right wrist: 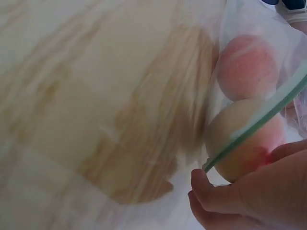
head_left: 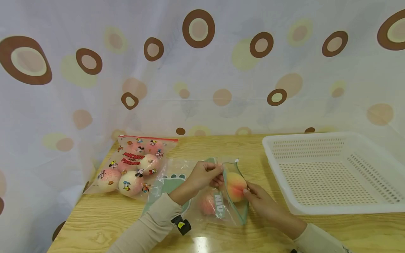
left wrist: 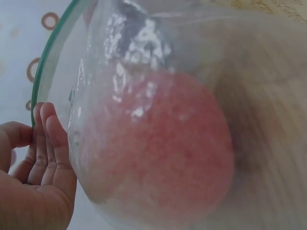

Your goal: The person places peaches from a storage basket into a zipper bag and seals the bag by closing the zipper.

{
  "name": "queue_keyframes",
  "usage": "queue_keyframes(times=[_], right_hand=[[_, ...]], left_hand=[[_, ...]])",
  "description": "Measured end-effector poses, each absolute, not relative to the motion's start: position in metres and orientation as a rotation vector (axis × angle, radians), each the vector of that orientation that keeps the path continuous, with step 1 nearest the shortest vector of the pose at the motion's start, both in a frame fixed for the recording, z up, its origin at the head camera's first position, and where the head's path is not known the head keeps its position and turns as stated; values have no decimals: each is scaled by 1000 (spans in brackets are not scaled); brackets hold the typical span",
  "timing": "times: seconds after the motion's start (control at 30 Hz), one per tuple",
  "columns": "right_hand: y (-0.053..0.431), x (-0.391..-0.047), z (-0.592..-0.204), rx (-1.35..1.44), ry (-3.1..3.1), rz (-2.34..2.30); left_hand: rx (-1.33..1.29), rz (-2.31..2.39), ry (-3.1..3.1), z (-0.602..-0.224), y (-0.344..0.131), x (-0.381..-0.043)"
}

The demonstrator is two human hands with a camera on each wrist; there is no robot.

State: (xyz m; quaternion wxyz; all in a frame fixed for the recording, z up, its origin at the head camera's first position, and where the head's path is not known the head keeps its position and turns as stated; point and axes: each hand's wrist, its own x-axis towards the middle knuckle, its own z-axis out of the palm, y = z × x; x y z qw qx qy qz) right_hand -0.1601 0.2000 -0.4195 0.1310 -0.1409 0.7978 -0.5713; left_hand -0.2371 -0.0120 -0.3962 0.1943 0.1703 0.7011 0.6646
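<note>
A clear zip bag (head_left: 232,218) with a green print lies on the table, its green-edged mouth spread toward the right. My left hand (head_left: 202,175) pinches the rim of that mouth between thumb and fingers; the left wrist view shows the hand (left wrist: 41,177) at the green edge. With my right hand (head_left: 264,203) I hold a yellow-pink peach (head_left: 235,184) by its right side, within the bag's mouth. Another, redder peach (head_left: 207,203) sits inside the bag, seen through the plastic. In the right wrist view the two peaches are close together, the held peach (right wrist: 235,129) partly behind the green edge.
To the left lies a red-zipped bag (head_left: 133,160) with cartoon prints, holding several peaches. A white perforated plastic basket (head_left: 284,189) stands at the right. Behind the wooden table (head_left: 95,225) hangs a patterned curtain (head_left: 177,116).
</note>
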Motion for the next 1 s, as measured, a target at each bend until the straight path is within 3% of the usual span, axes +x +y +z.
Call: queue_keyframes(times=[0.27, 0.63, 1.0], right_hand=[[203, -162, -425, -19, 2381, -1696], [213, -170, -440, -78, 2245, -1675], [205, -174, -437, 46, 2280, -1770]], left_hand=[[476, 1864, 1967, -393, -12, -235], [486, 1872, 1941, -396, -11, -235], [446, 1878, 1975, -397, -16, -235]])
